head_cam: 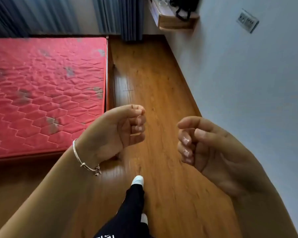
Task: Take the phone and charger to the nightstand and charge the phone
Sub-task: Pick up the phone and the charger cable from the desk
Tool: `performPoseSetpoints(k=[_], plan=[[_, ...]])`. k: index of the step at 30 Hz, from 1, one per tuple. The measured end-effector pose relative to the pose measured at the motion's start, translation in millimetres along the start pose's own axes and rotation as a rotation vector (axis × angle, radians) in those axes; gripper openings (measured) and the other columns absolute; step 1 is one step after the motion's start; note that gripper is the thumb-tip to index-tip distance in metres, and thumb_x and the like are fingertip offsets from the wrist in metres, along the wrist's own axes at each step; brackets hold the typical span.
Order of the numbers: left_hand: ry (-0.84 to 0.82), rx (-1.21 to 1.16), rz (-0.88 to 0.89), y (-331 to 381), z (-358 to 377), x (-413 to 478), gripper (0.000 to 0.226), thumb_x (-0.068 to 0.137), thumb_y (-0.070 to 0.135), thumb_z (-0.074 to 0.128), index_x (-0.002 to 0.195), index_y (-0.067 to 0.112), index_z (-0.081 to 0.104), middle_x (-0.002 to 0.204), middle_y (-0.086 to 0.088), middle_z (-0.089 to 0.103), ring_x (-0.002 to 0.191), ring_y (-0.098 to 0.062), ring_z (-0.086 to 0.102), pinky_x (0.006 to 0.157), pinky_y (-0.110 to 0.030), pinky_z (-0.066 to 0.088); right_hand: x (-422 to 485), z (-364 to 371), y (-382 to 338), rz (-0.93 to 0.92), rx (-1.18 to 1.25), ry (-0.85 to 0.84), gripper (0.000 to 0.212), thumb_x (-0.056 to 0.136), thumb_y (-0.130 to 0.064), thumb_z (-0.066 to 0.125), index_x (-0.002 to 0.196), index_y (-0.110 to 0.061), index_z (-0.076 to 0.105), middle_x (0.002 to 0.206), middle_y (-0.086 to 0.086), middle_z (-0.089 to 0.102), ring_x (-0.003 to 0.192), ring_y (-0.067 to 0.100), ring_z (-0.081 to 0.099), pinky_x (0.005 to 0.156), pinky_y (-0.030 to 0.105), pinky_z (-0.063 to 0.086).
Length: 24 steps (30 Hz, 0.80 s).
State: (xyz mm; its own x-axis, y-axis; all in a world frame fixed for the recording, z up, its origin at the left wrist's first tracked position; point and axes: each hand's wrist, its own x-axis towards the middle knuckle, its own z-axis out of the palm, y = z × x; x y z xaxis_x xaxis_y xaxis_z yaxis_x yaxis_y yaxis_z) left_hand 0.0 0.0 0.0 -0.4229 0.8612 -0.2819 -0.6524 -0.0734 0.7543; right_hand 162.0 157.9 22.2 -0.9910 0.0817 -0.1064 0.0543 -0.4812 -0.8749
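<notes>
No phone or charger can be made out in the head view. My left hand point(122, 131), with a silver bracelet on its wrist, is raised over the wooden floor beside the bed corner, its fingers curled in and holding nothing. My right hand point(201, 145) is raised next to the wall, its fingers likewise curled and holding nothing. A small wooden shelf point(177, 23) juts from the wall at the far top with a dark, blurred object point(184, 7) on it. A wall socket plate point(247, 20) sits on the wall to the right of the shelf.
A bed with a bare red quilted mattress point(45, 93) fills the left side. A strip of wooden floor point(155, 83) runs between the bed and the pale wall point(248, 83) towards blue-grey curtains point(127, 18). My leg and white shoe point(137, 180) show below.
</notes>
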Motion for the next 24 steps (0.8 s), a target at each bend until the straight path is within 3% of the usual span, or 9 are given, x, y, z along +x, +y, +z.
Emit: performPoseSetpoints(k=[7,9,12,24], plan=[[0.098,-0.074,0.027,15.8,-45.4,44.4,0.001,0.077,0.016,0.053,0.078,0.016,0.054,0.055,0.007,0.041,0.051,-0.007,0.043,0.061,-0.022,0.05,72.4,-30.0,14.7,0.07,0.138,0.075,0.021,0.081,-0.021,0.055,0.093,-0.017,0.072,0.072,-0.002,0.062,0.063,0.009,0.058,0.056,0.021,0.05],[0.081,-0.107,0.031,26.6,-59.0,60.6,0.002,0.076,0.017,0.054,0.077,0.017,0.054,0.053,0.008,0.04,0.049,-0.006,0.041,0.062,-0.021,0.049,97.1,-35.6,14.6,0.076,0.176,0.089,0.017,0.079,-0.023,0.065,0.093,-0.017,0.072,0.072,-0.001,0.062,0.063,0.009,0.058,0.056,0.021,0.05],[0.101,-0.147,0.019,42.4,-76.3,83.5,0.004,0.08,0.015,0.05,0.077,0.017,0.053,0.051,0.009,0.038,0.046,-0.004,0.037,0.062,-0.02,0.048,132.1,-44.3,17.1,0.102,0.263,0.108,0.031,0.068,-0.03,0.078,0.095,-0.015,0.072,0.073,0.0,0.062,0.062,0.009,0.058,0.056,0.021,0.049],[0.155,-0.211,-0.024,78.3,-105.3,177.1,0.007,0.081,0.014,0.05,0.078,0.016,0.056,0.05,0.009,0.038,0.045,-0.005,0.036,0.061,-0.021,0.049,217.3,-87.1,5.6,0.183,0.358,0.209,0.036,0.066,-0.03,0.08,0.095,-0.012,0.072,0.074,0.001,0.06,0.061,0.01,0.054,0.055,0.021,0.046]])
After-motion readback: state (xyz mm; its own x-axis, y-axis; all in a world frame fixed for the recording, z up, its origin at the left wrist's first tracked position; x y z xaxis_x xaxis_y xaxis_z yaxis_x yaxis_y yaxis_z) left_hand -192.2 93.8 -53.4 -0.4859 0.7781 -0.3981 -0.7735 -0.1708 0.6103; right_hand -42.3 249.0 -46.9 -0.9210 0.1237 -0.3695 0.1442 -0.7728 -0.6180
